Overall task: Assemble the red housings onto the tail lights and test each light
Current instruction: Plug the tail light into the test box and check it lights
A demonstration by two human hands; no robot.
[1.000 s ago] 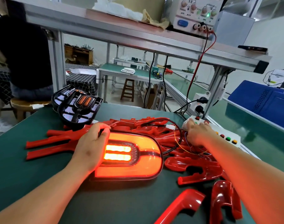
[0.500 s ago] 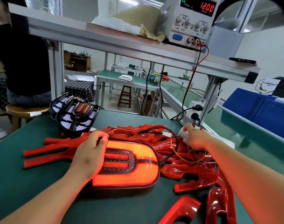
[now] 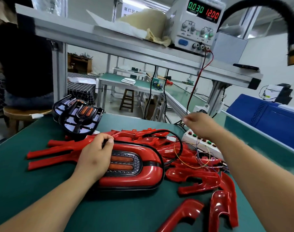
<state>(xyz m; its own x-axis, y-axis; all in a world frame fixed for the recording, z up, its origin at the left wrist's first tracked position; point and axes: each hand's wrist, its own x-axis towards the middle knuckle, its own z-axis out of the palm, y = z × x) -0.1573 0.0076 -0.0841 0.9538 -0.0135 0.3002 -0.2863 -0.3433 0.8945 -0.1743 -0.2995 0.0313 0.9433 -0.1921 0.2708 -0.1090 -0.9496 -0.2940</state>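
One risk: the left hand (image 3: 96, 158) clamps the tail light (image 3: 142, 171) at near centre, while the right hand (image 3: 199, 124), too blurred to read its fingers, hovers over the switch box (image 3: 208, 146); the thin wires (image 3: 199, 164) between could snag and tear loose.

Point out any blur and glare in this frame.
Head view: motion blur smears the right hand and its forearm; the left hand is sharp; white glare streaks the glossy red tail light; the power supply digits read clearly.
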